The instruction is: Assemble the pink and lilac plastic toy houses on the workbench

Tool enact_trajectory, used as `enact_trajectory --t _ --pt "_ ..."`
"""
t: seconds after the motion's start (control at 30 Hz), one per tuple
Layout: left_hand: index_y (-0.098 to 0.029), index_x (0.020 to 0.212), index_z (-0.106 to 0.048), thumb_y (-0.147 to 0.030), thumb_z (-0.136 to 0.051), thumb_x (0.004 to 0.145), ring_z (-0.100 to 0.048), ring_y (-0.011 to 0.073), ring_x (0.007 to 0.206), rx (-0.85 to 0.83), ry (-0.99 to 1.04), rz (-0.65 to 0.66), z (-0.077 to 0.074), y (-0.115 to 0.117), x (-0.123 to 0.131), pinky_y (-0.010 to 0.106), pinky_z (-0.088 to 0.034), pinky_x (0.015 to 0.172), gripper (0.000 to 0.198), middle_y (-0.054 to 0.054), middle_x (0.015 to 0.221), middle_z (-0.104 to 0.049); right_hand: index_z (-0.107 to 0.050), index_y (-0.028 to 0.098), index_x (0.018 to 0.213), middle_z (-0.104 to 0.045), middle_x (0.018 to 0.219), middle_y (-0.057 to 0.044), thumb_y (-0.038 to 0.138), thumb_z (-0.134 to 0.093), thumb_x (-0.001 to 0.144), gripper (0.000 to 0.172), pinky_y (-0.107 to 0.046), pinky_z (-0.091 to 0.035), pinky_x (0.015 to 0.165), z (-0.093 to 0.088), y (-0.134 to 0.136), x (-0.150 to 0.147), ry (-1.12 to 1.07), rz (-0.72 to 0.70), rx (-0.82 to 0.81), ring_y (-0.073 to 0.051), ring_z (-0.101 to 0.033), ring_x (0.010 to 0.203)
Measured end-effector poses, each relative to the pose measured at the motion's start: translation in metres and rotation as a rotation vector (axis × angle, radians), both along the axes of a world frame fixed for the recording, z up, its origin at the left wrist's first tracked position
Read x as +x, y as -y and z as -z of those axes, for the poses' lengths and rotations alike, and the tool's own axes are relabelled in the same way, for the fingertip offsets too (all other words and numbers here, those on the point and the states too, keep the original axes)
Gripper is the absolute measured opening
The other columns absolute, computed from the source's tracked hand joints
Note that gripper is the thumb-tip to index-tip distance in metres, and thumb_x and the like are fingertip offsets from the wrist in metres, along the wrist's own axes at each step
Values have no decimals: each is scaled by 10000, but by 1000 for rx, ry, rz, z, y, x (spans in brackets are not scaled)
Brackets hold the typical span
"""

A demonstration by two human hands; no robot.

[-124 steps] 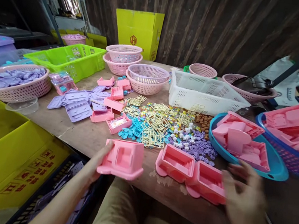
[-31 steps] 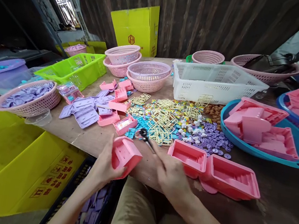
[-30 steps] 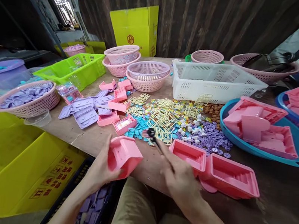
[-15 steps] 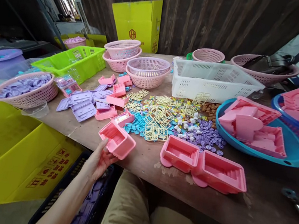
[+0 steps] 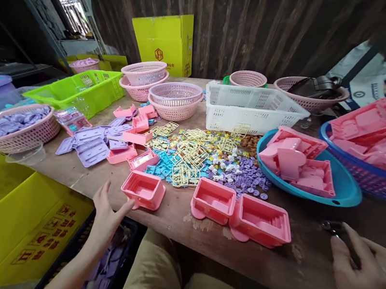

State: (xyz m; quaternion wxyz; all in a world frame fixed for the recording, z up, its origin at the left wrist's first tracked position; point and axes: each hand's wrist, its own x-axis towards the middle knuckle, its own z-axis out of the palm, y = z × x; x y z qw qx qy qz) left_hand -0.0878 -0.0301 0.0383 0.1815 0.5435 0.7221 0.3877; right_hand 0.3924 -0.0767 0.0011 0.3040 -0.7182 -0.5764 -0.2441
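Note:
My left hand (image 5: pixel 107 206) is open at the table's front edge, thumb close to a pink plastic box-shaped shell (image 5: pixel 143 190); I cannot tell if they touch. The shell rests on the table, hollow side up. Two more pink shells, a smaller one (image 5: pixel 211 201) and a longer one (image 5: pixel 264 224), sit end to end to its right. At the right, my right hand (image 5: pixel 370 275) is closed around a metal hand tool (image 5: pixel 329 227) with a rounded head. The hand hides most of its handle.
Behind the shells lie cream part frames (image 5: pixel 191 156), purple discs (image 5: pixel 248 175) and purple panels (image 5: pixel 93 146). A turquoise basin (image 5: pixel 347 191) and a blue basket (image 5: pixel 384 187) hold pink parts. A white crate (image 5: pixel 252 117) stands behind; a yellow carton (image 5: pixel 20 219) is at front left.
My left hand has set the pink shell down on the table and let it go, moving slightly left. My right hand has come farther into view with the metal tool. The view has shifted right.

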Motion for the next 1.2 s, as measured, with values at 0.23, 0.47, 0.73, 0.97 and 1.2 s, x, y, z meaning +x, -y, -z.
enact_trajectory --t 0.23,0.47,0.73,0.97,1.2 --pt "-189 1245 -514 -247 -472 853 -575 243 970 62 -613 600 9 -35 20 401 -461 866 399 105 1038 -615 -634 172 1156 -584 926 -138 448 -417 900 434 -374 -419 730 -36 -30 -104 113 -300 -144 -243 -551 833" --pt "-166 1330 -449 -199 -399 881 -603 236 926 83 -723 608 25 -27 28 347 -464 780 453 127 1010 -648 -684 255 1050 -595 882 -77 313 -503 879 255 -279 -378 611 -24 -34 -175 101 -471 -430 -152 -524 628" --pt "-212 1374 -385 -227 -417 886 -582 240 1008 104 -585 621 33 -30 14 388 -443 848 489 120 1109 -631 -661 236 1062 -624 943 -109 242 -566 834 248 -306 -443 627 -31 -41 -249 2 -455 -514 -201 -608 700" --pt "-188 1330 -437 -296 -376 899 -550 250 1077 192 -443 505 15 -56 -5 402 -446 897 448 132 1173 -593 -483 195 1310 -624 1082 -116 278 -507 862 456 -317 -543 692 -24 -60 -241 -211 -546 -525 -235 -651 900" --pt "-67 1246 -483 -174 -403 819 -621 292 903 57 -488 352 -26 -173 -15 440 -484 808 447 206 1251 -501 -467 172 1330 -617 1129 -125 294 -550 822 528 -437 -511 873 -35 -54 -229 -164 -524 -456 -289 -570 1073"
